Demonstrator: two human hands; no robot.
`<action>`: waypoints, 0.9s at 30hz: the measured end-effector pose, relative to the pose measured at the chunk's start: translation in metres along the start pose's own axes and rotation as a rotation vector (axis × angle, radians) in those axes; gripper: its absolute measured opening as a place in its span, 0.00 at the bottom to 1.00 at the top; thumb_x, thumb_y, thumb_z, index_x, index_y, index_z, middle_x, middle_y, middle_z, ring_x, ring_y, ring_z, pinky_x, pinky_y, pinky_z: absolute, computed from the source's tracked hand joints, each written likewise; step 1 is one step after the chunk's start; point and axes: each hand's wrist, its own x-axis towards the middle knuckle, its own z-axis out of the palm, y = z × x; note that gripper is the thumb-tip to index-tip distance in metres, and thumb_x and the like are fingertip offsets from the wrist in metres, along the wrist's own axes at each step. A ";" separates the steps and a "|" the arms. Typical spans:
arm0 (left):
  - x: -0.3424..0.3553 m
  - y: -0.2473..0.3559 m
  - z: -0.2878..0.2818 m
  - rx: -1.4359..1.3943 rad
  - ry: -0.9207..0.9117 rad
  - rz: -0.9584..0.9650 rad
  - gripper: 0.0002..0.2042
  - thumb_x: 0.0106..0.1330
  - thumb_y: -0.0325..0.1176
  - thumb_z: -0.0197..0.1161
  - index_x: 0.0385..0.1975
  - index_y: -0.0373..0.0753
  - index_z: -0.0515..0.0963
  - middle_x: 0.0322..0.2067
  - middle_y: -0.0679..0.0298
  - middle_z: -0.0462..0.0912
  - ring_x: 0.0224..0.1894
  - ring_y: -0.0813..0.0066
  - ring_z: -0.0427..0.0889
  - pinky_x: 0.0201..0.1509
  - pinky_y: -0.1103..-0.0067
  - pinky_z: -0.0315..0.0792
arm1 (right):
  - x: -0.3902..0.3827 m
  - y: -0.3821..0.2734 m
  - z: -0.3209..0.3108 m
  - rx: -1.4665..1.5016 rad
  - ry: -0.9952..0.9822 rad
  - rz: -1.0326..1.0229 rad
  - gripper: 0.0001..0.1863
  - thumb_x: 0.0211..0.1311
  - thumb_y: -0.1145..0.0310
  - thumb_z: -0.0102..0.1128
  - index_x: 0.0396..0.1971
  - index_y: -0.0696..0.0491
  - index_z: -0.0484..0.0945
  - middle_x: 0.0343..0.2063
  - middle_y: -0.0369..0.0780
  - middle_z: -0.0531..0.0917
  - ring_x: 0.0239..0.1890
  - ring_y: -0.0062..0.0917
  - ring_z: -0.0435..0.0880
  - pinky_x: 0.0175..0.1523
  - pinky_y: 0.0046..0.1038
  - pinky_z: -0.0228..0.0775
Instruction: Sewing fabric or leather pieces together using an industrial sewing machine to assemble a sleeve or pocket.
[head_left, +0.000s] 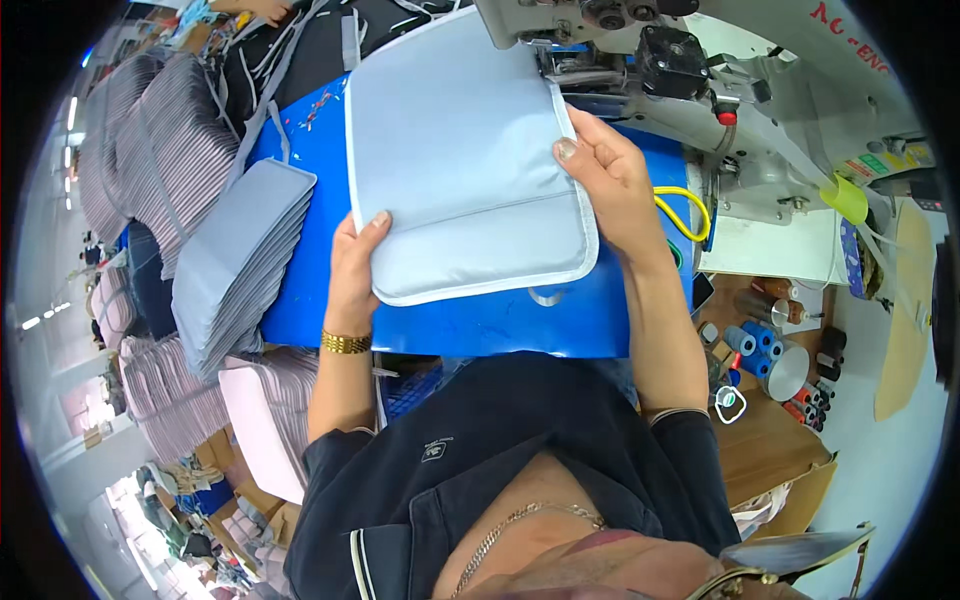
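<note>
Blue surface (480,332): spread to the left and near side of the sewing machine (680,60).
Left grip (350,262): was the farther of the two from the machine, pinching the panel's left edge by its near corner, thumb on top, other fingers mostly hidden.
Grey panel (460,130): was held between both grips, to the machine's near left; its long axis ran away from the person, far end leaning slightly left, and its right edge reached the machine's foot. Whether the foot pressed on it could not be told.
Right grip (612,178): was the one nearer the machine, just on its near side, pinching the panel's white-bound right edge, thumb above.
Yellow loop (703,215): lay on the machine's near side.
Panel stack (235,250): leaned well left of the machine.
Striped bundles (160,140): sat farther left of the machine.
</note>
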 end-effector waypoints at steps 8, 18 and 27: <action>0.033 0.061 0.006 0.155 0.019 0.025 0.18 0.64 0.34 0.63 0.49 0.29 0.74 0.41 0.56 0.83 0.36 0.74 0.84 0.41 0.80 0.79 | 0.015 0.009 -0.002 0.020 0.113 -0.059 0.18 0.69 0.69 0.54 0.53 0.63 0.74 0.38 0.38 0.84 0.37 0.14 0.79 0.42 0.17 0.72; 0.094 0.091 0.004 0.316 -0.045 0.084 0.20 0.64 0.38 0.64 0.48 0.28 0.75 0.38 0.56 0.83 0.36 0.75 0.83 0.39 0.81 0.77 | -0.044 -0.049 -0.027 -0.614 0.157 0.015 0.14 0.67 0.70 0.55 0.51 0.55 0.79 0.22 0.30 0.78 0.23 0.11 0.73 0.29 0.16 0.67; 0.114 0.036 -0.013 0.221 -0.112 0.051 0.24 0.66 0.42 0.63 0.54 0.29 0.73 0.43 0.53 0.83 0.41 0.72 0.83 0.45 0.79 0.76 | -0.102 -0.279 -0.229 -1.638 0.904 -0.735 0.22 0.69 0.58 0.57 0.56 0.56 0.77 0.50 0.38 0.82 0.50 0.22 0.79 0.57 0.24 0.67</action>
